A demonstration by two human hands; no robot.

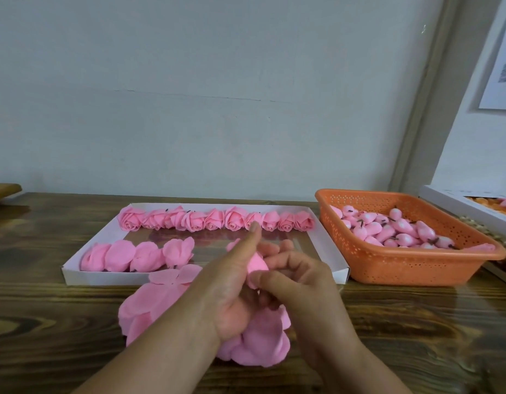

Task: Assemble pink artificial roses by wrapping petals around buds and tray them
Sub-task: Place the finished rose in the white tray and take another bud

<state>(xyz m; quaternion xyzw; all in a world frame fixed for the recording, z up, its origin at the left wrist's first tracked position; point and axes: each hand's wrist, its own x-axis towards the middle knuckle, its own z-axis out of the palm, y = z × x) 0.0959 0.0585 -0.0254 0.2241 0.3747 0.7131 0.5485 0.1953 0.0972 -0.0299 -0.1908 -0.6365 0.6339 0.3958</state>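
- Hands meet just in front of the white tray's (84, 275) near wall, working one pink rose (256, 265) between them.
- Left hand (234, 282): fingers curl up around the rose from below and from the left, gripping it, while the thumb (250, 240) sticks out nearly straight, its tip reaching over the tray's middle.
- Right hand (297, 275): fingers bent and closed onto the rose's right side; the thumb (270, 280) presses the pink petal against the bud near its base.
- Loose petals (149, 305) lie in a pile on the wooden table (47, 322) just in front of the tray, partly under both wrists; one petal laps over the tray's near wall.
- Finished roses (214, 220) stand in a row along the tray's far wall.
- Four more pink pieces (135, 255) sit in the tray's near-left part, backs up.
- Orange basket (416, 268), just right of the tray, holds bare buds (393, 227).
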